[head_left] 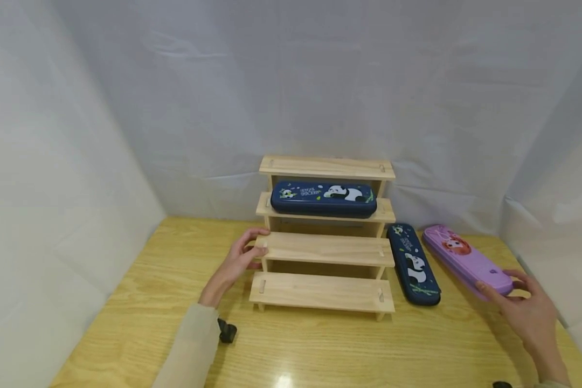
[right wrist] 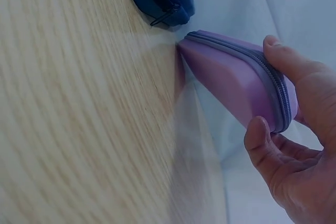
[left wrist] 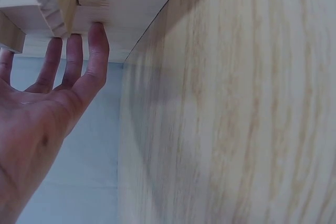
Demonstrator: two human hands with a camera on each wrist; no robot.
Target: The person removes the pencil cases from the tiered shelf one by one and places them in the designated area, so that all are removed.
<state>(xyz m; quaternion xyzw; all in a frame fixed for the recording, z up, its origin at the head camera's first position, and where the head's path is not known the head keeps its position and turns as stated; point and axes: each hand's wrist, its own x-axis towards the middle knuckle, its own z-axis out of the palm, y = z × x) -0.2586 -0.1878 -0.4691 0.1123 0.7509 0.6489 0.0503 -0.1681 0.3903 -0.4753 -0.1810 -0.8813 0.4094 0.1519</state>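
At the left end of the wooden stepped shelf [head_left: 325, 249], my left hand [head_left: 235, 261] holds the second step from the bottom; its fingertips touch the wood in the left wrist view. My right hand [head_left: 531, 304] pinches the near end of a purple pencil case [head_left: 477, 264] between thumb and fingers. That end is raised and the case tilts, its far end low by the table in the right wrist view. A navy panda pencil case [head_left: 414, 264] lies beside the shelf. Another navy panda pencil case [head_left: 300, 198] rests across the second step from the top.
The shelf stands on a wood-grain table [head_left: 174, 269]. White sheeting [head_left: 213, 108] hangs behind and at both sides. A small black object [head_left: 227, 331] shows beside the left sleeve [head_left: 189, 345].
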